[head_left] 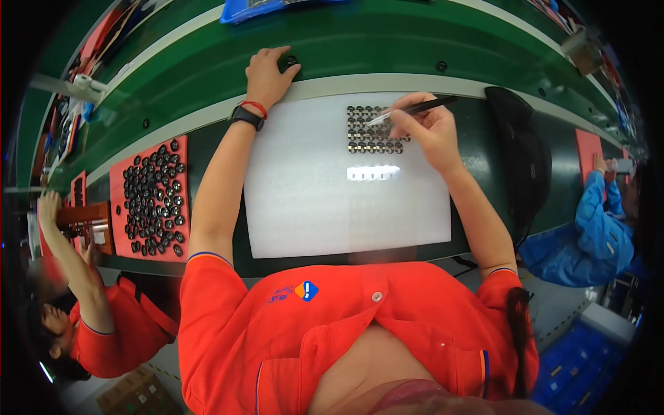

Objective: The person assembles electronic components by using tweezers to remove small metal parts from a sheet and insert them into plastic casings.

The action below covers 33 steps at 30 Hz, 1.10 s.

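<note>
My right hand [430, 131] grips a pair of slim tweezers [436, 104], their dark end pointing up to the right. Their pale tip lies over a grid of small dark metal parts [375, 147], set in several rows on a white translucent sheet [297, 207]. The fingers cover part of the grid's right side. My left hand [270, 75] rests beyond the sheet's far left corner, thumb and forefinger apart around a small black round piece [291, 61] on the green surface. Whether they touch it, I cannot tell.
Left of the sheet, a red mat [121, 238] carries many black round parts. A black bag-like object [522, 155] lies to the right. Beyond stands a blue tray [249, 10]. Co-workers sit on both sides, one in red [128, 315], one in blue [598, 221].
</note>
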Motion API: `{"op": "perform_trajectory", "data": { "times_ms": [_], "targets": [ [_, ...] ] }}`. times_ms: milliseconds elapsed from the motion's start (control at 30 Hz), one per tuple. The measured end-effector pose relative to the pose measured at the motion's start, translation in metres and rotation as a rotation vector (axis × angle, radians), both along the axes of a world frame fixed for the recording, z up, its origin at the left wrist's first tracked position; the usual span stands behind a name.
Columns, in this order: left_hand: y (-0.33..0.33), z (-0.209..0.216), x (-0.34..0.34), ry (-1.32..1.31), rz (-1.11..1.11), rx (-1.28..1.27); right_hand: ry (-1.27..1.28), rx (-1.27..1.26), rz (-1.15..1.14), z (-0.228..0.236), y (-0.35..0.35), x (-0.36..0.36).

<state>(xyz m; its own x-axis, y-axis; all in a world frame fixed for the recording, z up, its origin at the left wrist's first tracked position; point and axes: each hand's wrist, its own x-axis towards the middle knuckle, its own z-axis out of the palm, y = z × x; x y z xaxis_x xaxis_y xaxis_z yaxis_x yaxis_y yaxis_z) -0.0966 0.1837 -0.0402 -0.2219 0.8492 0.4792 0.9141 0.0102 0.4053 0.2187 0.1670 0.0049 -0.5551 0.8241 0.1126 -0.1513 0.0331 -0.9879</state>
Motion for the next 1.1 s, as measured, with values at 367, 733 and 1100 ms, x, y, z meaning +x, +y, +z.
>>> {"op": "perform_trajectory", "data": {
  "times_ms": [367,733,1100],
  "targets": [
    [-0.075,0.037,0.145,-0.065,-0.793,-0.116,-0.177,0.041,-0.080,-0.019,0.005,0.054],
    [-0.070,0.022,0.150,-0.112,-0.778,-0.178,-0.239,0.049,-0.046,-0.020,0.006,0.052],
    [-0.071,0.022,0.152,-0.153,-0.770,-0.059,-0.040,-0.062,-0.039,-0.018,0.007,0.055]
  ]
}}
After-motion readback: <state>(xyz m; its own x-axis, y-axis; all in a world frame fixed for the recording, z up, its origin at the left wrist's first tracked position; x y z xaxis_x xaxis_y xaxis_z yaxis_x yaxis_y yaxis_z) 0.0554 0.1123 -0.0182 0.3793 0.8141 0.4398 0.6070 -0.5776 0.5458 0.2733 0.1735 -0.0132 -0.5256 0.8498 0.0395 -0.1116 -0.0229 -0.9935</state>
